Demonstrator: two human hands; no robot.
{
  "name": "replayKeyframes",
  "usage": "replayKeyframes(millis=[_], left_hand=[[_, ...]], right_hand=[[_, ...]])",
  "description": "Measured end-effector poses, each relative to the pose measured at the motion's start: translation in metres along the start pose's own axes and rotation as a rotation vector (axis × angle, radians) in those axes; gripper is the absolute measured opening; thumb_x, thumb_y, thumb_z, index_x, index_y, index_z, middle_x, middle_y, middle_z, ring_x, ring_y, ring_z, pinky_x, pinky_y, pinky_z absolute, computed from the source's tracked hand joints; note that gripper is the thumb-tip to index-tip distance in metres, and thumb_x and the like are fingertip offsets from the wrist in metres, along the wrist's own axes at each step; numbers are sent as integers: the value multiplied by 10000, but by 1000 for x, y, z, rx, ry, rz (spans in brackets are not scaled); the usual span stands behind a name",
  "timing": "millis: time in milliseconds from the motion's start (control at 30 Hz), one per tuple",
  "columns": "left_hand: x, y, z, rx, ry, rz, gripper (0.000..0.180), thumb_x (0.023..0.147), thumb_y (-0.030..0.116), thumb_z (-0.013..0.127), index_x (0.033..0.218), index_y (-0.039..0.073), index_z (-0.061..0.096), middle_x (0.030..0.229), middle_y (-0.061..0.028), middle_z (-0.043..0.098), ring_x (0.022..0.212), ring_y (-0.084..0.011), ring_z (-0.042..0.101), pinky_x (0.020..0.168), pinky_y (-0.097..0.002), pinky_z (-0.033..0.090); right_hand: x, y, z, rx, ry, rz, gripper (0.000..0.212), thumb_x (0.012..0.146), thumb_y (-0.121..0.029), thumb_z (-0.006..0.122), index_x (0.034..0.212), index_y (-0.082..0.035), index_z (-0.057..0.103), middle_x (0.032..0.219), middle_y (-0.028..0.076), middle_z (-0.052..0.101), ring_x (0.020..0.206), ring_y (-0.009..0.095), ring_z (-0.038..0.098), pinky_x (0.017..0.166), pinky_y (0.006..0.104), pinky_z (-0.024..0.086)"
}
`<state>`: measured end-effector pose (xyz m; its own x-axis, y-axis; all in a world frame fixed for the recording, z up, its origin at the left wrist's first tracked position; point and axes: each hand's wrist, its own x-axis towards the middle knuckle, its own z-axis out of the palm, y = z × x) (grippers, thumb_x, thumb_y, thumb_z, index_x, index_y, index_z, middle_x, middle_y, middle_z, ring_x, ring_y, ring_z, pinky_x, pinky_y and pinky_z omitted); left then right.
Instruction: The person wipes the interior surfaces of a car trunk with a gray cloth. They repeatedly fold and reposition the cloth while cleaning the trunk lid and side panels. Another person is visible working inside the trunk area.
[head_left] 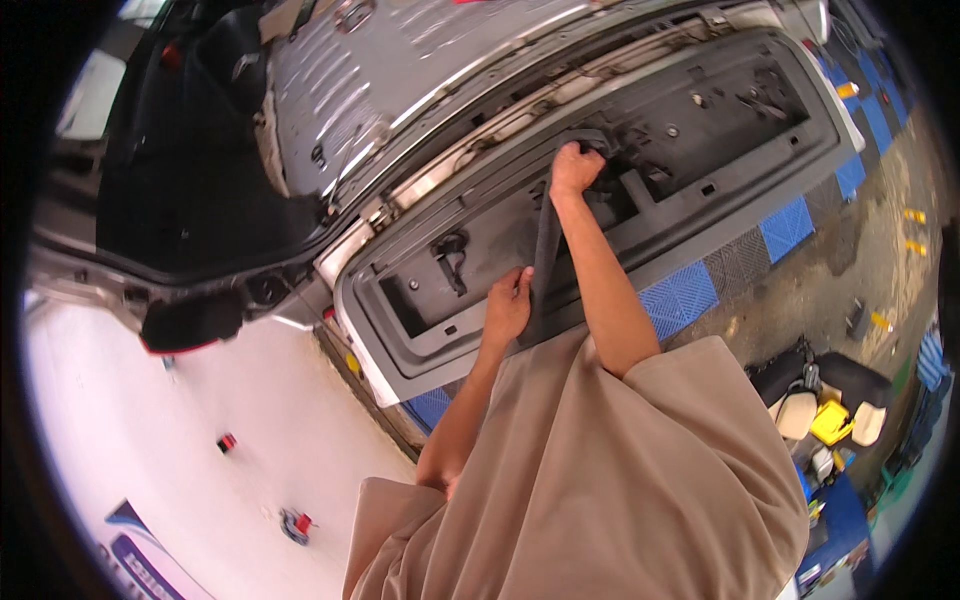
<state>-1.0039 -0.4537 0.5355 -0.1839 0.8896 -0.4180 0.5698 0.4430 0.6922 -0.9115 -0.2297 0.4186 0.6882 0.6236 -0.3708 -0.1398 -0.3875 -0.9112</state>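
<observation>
A long dark grey strip [545, 250], soft-looking like cloth or foam, runs across the recessed tailgate panel [480, 268] of a vehicle. My right hand [577, 170] is closed on the strip's far end, where it bunches and bends over to the right. Lower down, my left hand [508, 305] pinches the strip's left edge near the front rim of the panel. Below that hand the strip hangs toward my brown clothing, which hides its near end. The tailgate lies lowered, its inner side facing up.
Beyond the tailgate stretches the ribbed metal cargo floor [370, 100]. Black side trim [190, 190] stands at the left. Blue and grey floor tiles [680, 298] lie to the right. Farther right are a yellow container [831, 423] and a blue cart [838, 525]. A white wall [200, 470] fills the lower left.
</observation>
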Motion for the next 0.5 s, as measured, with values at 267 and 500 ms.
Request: replayKeyframes(millis=[267, 500], left_hand=[[-53, -45, -51, -110, 234, -79, 429, 1090, 328, 555, 878, -45, 552, 685, -28, 438, 692, -117, 358, 609, -330, 367], [-53, -39, -42, -117, 164, -121, 439, 1083, 350, 547, 1050, -71, 666, 826, -235, 663, 736, -285, 592, 733, -429, 477]], right_hand=[[-128, 46, 17, -142, -257, 105, 518, 910, -140, 559, 1263, 198, 388, 1244, 433, 559, 1238, 525, 558, 1105, 536, 404], [-87, 41, 2, -175, -188, 29, 306, 920, -124, 551, 1040, 157, 572, 1111, 361, 632, 1087, 490, 622, 983, 513, 483]])
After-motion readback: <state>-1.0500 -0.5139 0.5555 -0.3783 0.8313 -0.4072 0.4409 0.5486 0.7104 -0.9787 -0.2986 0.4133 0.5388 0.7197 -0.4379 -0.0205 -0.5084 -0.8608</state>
